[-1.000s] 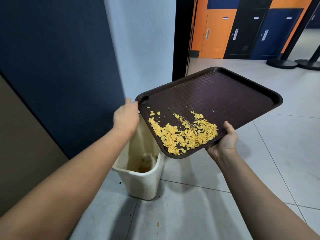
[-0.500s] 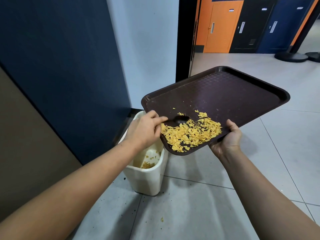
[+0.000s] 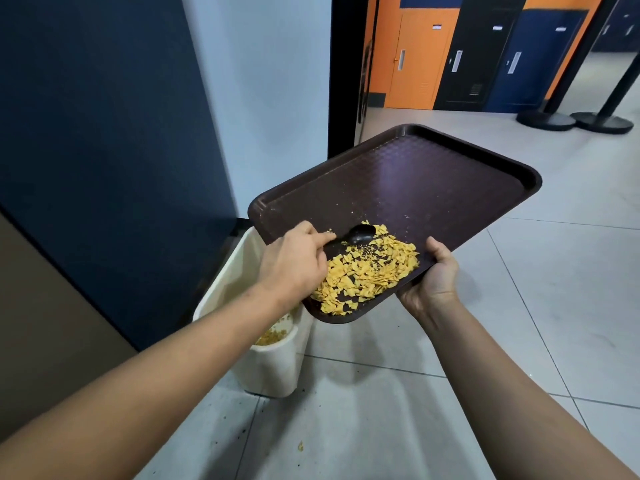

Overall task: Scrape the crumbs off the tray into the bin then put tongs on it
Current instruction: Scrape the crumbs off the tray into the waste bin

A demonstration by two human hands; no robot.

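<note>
Tray (image 3: pixel 415 188) mid-frame, we're tilting it over bin (image 3: pixel 266 368) lower left; right hand (image 3: pixel 433 282) gripping its near edge, left hand (image 3: pixel 294 265) pinching black spoon (image 3: pixel 358 234) against crumbs (image 3: pixel 367 275) piling at low corner; open floor (image 3: pixel 554 306) right.

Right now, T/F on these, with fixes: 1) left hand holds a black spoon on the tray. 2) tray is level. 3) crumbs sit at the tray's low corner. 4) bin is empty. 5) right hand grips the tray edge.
1. The left hand holds a black spoon on the tray: true.
2. The tray is level: false. It tilts down toward the near-left corner, over the bin.
3. The crumbs sit at the tray's low corner: true.
4. The bin is empty: false. Some yellow crumbs already lie inside it.
5. The right hand grips the tray edge: true, thumb on top of the near rim.
</note>
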